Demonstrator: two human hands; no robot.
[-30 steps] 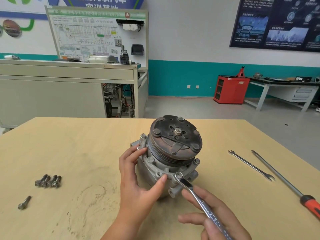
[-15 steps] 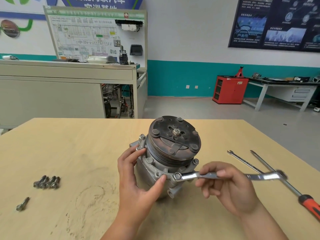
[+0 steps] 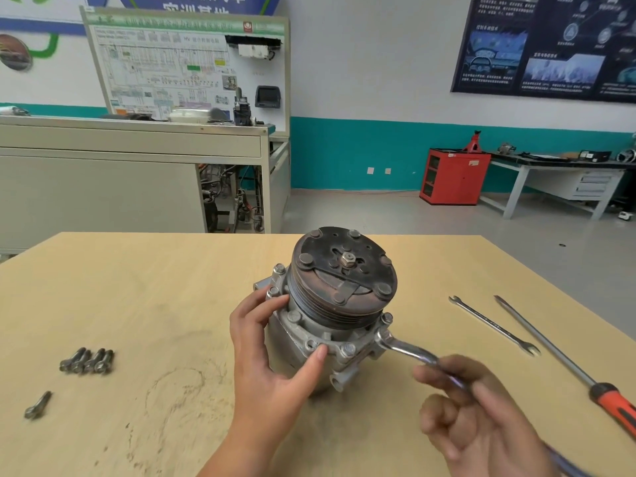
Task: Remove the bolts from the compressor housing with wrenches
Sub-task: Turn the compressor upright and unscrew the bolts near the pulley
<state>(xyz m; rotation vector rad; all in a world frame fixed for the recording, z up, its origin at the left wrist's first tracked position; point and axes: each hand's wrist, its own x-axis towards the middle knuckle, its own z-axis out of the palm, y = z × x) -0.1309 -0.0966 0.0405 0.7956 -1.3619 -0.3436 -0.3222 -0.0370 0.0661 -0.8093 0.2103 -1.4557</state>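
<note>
A grey compressor housing [image 3: 311, 335] with a dark rusty pulley plate [image 3: 344, 273] stands on the wooden table. My left hand [image 3: 272, 352] grips its left side, thumb on the front flange near a bolt head [image 3: 348, 349]. My right hand [image 3: 478, 418], blurred, holds the handle of a steel ring wrench [image 3: 402, 349]. The wrench's ring end sits at a bolt on the housing's right front corner [image 3: 385, 337]. Another bolt [image 3: 387, 317] shows just above it.
Several removed bolts [image 3: 87, 361] lie in a group at the left, with one more bolt [image 3: 38, 405] nearer me. A slim open-end wrench [image 3: 494, 325] and a long screwdriver with an orange handle [image 3: 564, 363] lie at the right on the table [image 3: 155, 297].
My right hand has moved the wrench from the front bolt to the bolt at the right corner, swinging its handle from near me out to the right, then back toward me. The left hand stays put.
</note>
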